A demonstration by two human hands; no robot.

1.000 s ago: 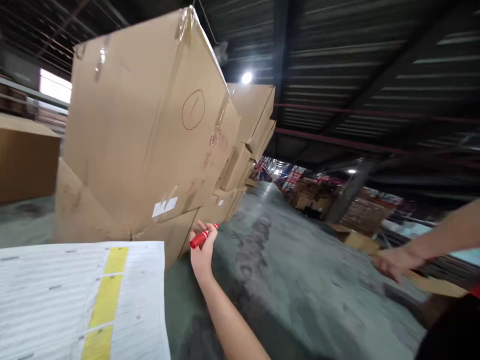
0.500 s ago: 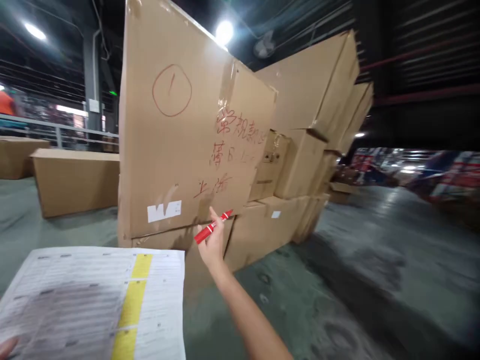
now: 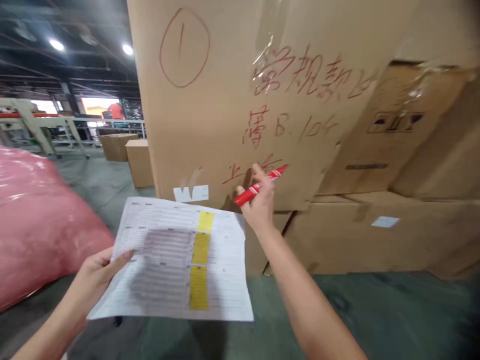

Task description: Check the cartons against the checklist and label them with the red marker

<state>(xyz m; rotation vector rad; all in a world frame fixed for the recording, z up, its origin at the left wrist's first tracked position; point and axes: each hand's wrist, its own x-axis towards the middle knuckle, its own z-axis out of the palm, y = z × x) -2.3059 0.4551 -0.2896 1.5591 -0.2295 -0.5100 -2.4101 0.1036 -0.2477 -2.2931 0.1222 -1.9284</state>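
The red plastic marker (image 3: 258, 188) with white bands is the main thing here. It's pinched in the right hand (image 3: 258, 205), so that hand is closed narrow around the barrel, angled up and to the right. Can't tell if the cap's on, or if the marker or fingers actually touch the cardboard, but they're right up by the lowest line of writing on the big tan corrugated cardboard box (image 3: 210, 125).

That box has a flat, matte face with shiny clear packing tape (image 3: 268, 50) near the top. There's a hand-drawn red circle with a 1 inside (image 3: 183, 47), rough red handwritten characters and numbers (image 3: 307, 75), and a small white paper label (image 3: 190, 193) near the bottom edge. More tan cardboard boxes crowd the right side, including a long, low one (image 3: 356, 240) on the floor.

The left hand (image 3: 97, 280) grips a thin white printed sheet (image 3: 176, 260) from below, with the thumb across its lower-left part. The sheet is lined with rows of tiny text and has three yellow highlighted blocks (image 3: 198, 265) down one column. Its top edge sits just below the white label in this view.

A puffy pink plastic bundle (image 3: 37, 220) bulges in on the left, beside the left hand. There's open greenish concrete floor (image 3: 337, 310) below the boxes, and two more tan boxes (image 3: 139, 162) stand well back.
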